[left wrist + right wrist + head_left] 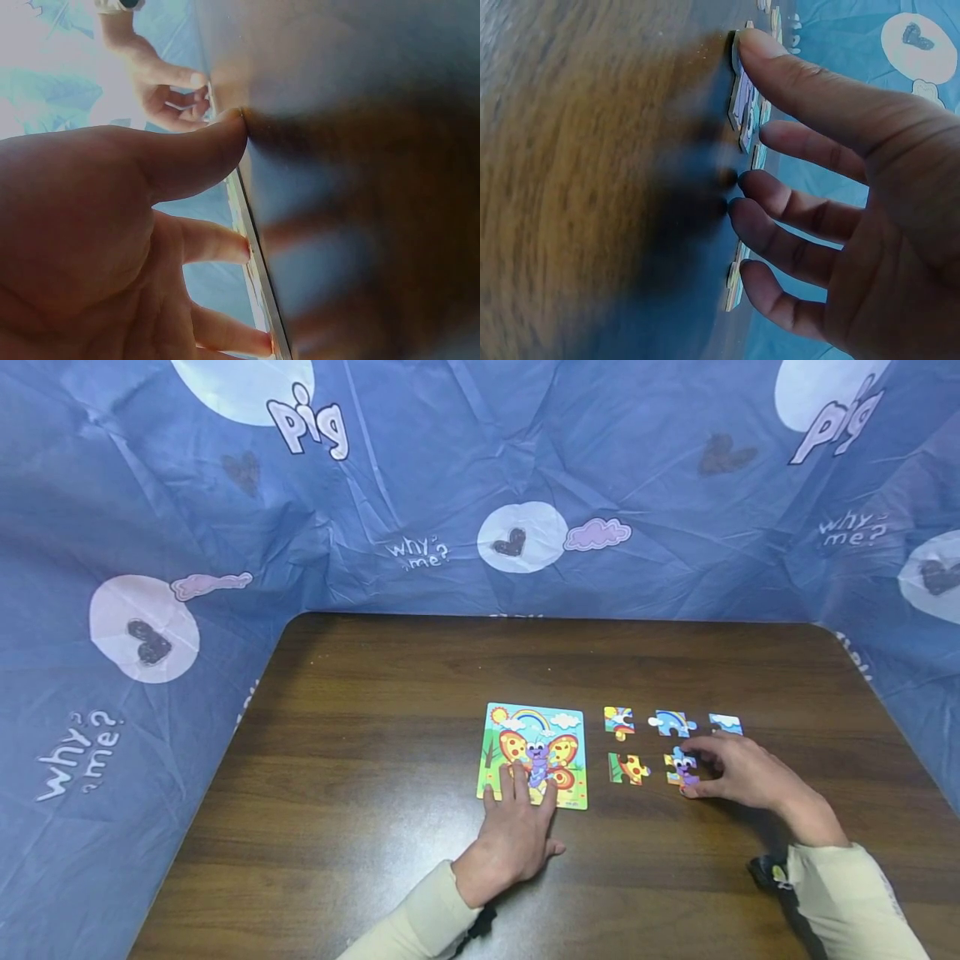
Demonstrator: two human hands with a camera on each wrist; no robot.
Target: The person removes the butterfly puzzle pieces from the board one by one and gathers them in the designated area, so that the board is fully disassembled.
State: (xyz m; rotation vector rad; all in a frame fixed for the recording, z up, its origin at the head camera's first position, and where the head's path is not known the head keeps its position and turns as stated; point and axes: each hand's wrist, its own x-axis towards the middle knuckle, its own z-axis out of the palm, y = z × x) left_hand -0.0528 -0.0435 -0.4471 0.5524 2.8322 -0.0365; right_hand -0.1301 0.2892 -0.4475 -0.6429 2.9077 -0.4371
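A butterfly puzzle board lies on the dark wooden table. My left hand rests flat on the board's near edge with straight fingers; in the left wrist view the left hand presses its fingertips on the board's rim. To the right, my right hand pinches a loose puzzle piece with a purple face between thumb and index finger. In the right wrist view the thumb of the right hand touches that piece, which lies flat on the table.
Several more loose pieces lie right of the board: three in a far row and one beside the held piece. A blue printed sheet walls in the table at the back and both sides.
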